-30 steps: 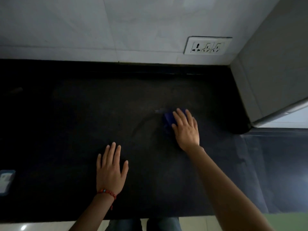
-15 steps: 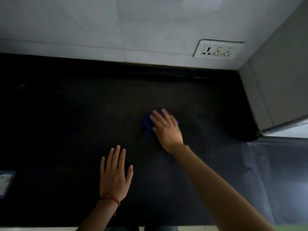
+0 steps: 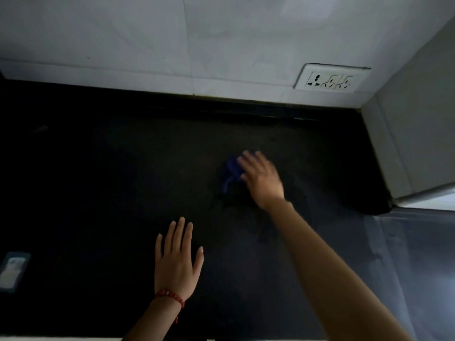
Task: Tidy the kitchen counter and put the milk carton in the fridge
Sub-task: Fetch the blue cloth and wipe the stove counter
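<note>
Wiping step in hand: right hand (image 3: 262, 179), blurred, apparently presses flat fingers on blue cloth (image 3: 230, 173) on counter (image 3: 98, 193), below wall socket (image 3: 331, 78). Left hand (image 3: 177, 260) rests spread nearer the front edge. Milk carton unseen; locating it comes next.

Single head-worn camera looked steeply down and forward onto the dark counter (image 3: 98, 193), close above it, facing the back wall (image 3: 147, 45); wide-angle, no second view.

Black counter (image 3: 98, 180) bearing blue cloth (image 3: 230, 172)
</note>
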`<state>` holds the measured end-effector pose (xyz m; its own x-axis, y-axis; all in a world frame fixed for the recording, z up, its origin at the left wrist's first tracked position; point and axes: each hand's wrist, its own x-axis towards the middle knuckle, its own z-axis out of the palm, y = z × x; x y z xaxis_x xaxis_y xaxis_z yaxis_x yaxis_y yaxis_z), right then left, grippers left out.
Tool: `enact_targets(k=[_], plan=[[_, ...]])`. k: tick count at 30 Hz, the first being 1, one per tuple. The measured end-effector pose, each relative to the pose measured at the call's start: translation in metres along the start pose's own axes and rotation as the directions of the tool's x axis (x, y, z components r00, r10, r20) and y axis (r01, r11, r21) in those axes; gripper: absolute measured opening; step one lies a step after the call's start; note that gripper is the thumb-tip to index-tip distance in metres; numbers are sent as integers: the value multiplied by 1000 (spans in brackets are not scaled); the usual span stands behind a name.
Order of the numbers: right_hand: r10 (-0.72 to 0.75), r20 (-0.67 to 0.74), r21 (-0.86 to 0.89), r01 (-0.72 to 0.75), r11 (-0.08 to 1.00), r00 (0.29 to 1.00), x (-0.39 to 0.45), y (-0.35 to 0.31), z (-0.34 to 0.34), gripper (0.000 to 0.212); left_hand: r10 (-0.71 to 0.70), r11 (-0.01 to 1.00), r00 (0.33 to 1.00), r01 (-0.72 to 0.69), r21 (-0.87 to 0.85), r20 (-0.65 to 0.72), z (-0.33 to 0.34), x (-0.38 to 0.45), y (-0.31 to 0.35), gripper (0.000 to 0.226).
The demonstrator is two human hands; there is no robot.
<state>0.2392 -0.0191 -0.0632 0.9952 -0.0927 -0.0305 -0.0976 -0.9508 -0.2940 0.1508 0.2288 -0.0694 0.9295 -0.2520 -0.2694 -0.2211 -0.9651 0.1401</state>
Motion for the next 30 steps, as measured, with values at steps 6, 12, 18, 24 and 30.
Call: enact_targets(k=[6,12,18,24,30], plan=[[-81,100,36,78,996,992,-29,-39,8,49,-12,1000,1000,13,-25,14,-3,0,1,71],[340,-55,33,-339,940,939,-44,32,-15,46,5,999,1000,-5,-36,-9,-1,-2,0,68],[4,26,-64,-2,998,1000,-112,6,0,49,8,999,1000,-9,-49,-21,-3,-4,2,63],[309,-16,77,-307,949,951,-104,9,-14,46,19,998,999,-20,-55,-28,-6,-5,2,67],[416,-134,271,-370,889,900,-130,24,-31,43,23,998,999,-25,-51,-41,-7,-6,2,66]])
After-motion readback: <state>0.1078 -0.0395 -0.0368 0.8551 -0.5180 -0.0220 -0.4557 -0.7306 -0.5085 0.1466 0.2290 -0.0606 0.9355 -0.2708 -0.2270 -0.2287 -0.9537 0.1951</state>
